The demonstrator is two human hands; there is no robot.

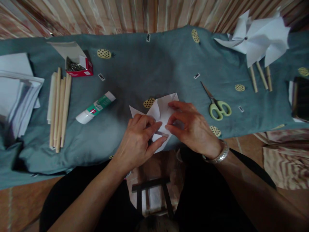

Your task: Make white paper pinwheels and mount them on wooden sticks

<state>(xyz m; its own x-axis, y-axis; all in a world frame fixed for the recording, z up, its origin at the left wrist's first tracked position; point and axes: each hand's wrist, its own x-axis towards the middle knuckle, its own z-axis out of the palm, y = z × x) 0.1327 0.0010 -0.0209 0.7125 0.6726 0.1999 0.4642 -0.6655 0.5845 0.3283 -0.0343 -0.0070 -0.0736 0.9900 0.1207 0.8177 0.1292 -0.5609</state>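
Observation:
A white sheet of paper (164, 108) with folded-up corners lies on the teal cloth (135, 71) near its front edge. My left hand (138, 141) presses on the paper's lower left, fingers bent and pinching a flap toward the centre. My right hand (190, 127), with a metal bracelet on the wrist, covers the paper's right side and pinches it with thumb and fingers. The two sets of fingertips nearly meet at the paper's middle.
Green-handled scissors (217, 104) lie right of my hands. A glue tube (96, 107), a bundle of wooden sticks (59, 108), a red box of pins (78, 66) and stacked white paper (18, 93) lie left. Finished white pinwheels (257, 40) on sticks lie far right.

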